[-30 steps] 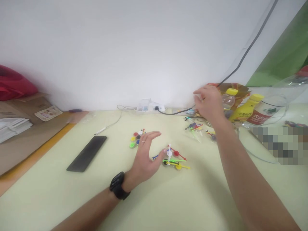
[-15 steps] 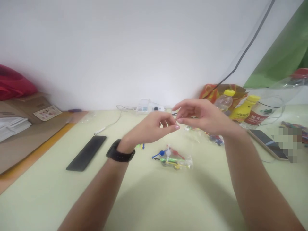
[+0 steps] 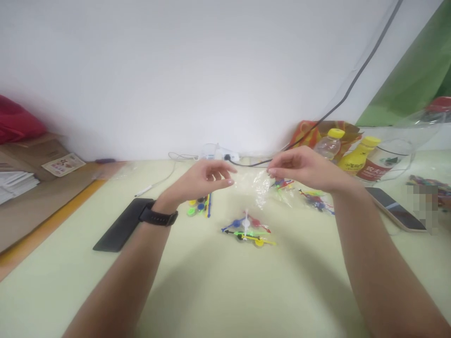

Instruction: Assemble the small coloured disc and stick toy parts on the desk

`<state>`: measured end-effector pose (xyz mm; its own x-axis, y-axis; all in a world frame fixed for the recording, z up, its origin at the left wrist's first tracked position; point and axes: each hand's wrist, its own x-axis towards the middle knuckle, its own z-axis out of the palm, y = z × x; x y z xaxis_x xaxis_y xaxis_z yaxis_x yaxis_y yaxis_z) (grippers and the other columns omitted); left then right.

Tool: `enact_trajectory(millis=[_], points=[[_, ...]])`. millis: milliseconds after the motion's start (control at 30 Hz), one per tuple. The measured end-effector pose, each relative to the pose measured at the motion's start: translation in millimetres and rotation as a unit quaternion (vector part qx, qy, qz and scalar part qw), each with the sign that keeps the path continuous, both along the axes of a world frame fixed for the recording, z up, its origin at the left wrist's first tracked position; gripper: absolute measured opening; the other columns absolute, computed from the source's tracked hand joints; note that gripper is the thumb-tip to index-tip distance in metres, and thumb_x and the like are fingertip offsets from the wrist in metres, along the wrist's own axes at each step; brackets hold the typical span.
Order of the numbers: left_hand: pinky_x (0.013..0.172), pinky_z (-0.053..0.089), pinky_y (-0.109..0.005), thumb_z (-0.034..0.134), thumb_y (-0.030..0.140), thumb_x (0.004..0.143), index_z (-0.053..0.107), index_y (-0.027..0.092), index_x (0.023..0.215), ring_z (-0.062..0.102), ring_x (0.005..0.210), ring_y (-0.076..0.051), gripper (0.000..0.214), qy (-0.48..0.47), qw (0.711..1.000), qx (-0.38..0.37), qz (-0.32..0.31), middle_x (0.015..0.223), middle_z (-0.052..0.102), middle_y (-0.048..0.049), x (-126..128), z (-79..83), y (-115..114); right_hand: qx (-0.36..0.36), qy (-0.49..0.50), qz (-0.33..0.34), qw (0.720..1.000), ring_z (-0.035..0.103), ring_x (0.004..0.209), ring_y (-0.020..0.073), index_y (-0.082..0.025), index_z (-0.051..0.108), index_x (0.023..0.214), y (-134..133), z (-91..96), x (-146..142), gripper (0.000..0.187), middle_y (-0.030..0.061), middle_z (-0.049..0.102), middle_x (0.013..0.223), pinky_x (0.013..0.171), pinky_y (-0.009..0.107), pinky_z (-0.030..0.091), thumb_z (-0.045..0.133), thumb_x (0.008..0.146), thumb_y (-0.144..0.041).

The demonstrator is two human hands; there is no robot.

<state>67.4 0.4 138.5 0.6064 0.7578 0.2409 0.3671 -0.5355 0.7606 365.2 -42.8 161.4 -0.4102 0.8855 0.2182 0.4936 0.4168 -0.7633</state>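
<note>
the right hand (image 3: 299, 168) has its grip pinched on a clear plastic bag (image 3: 261, 190), held over the back half of the surface (image 3: 243, 291), while the left hand (image 3: 195, 182), just beside it, has thumb and fingers apart. colored arrow spinners (image 3: 246, 224) lie on the surface below the bag, farther from the back edge, and small colored discs (image 3: 200, 206) lie near the left hand.

I count six coloured arrows (image 3: 245, 223) closest to me. I see two yellow-capped bottles (image 3: 354, 158) and wear one watch (image 3: 160, 217).
</note>
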Motion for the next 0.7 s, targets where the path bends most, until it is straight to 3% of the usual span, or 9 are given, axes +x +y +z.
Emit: enact_trajectory(millis=[67, 267, 467, 700], points=[[0.068, 0.053, -0.026, 0.075, 0.039, 0.087, 0.074, 0.023, 0.116, 0.066, 0.077, -0.015, 0.033, -0.008, 1.0, 0.014, 0.002, 0.095, 0.075, -0.0047, -3, 2.6, -1, -0.001, 0.005, 0.004, 1.0, 0.068, 0.077, 0.018, -0.023, 0.078, 0.085, 1, -0.8, -3, 0.032, 0.0036, 0.075, 0.081, 0.064, 0.03, 0.055, 0.073, 0.087, -0.054], [0.062, 0.052, -0.026, 0.071, 0.043, 0.09, 0.077, 0.02, 0.09, 0.066, 0.071, -0.015, 0.023, -0.022, 0.999, 0.02, 0.045, 0.083, 0.075, -0.0048, -3, 8.0, -6, 0.001, 0.022, 0.006, 1.0, 0.069, 0.08, 0.0186, -0.022, 0.079, 0.09, 7, -9.5, -7, 0.028, 0.004, 0.076, 0.087, 0.063, 0.03, 0.055, 0.075, 0.086, -0.05], [0.068, 0.054, -0.028, 0.074, 0.044, 0.088, 0.077, 0.019, 0.098, 0.07, 0.081, -0.019, 0.027, -0.054, 0.997, 0.007, 0.052, 0.084, 0.076, -0.0066, 1, 5.6, -6, -0.042, 0.041, -0.015, 0.998, 0.068, 0.078, 0.0181, -0.019, 0.077, 0.088, 10, -15.4, -13, 0.033, 0.0065, 0.076, 0.087, 0.062, 0.029, 0.053, 0.077, 0.084, -0.051], [0.062, 0.048, -0.028, 0.078, 0.043, 0.084, 0.077, 0.019, 0.082, 0.066, 0.075, -0.018, 0.024, -0.086, 0.993, -0.009, 0.086, 0.08, 0.074, -0.0069, -2, 6.7, -3, -0.033, 0.094, -0.023, 0.995, 0.065, 0.078, 0.0176, -0.019, 0.074, 0.084, 18, -22.3, -9, 0.032, 0.0048, 0.071, 0.08, 0.07, 0.031, 0.052, 0.079, 0.083, -0.051]])
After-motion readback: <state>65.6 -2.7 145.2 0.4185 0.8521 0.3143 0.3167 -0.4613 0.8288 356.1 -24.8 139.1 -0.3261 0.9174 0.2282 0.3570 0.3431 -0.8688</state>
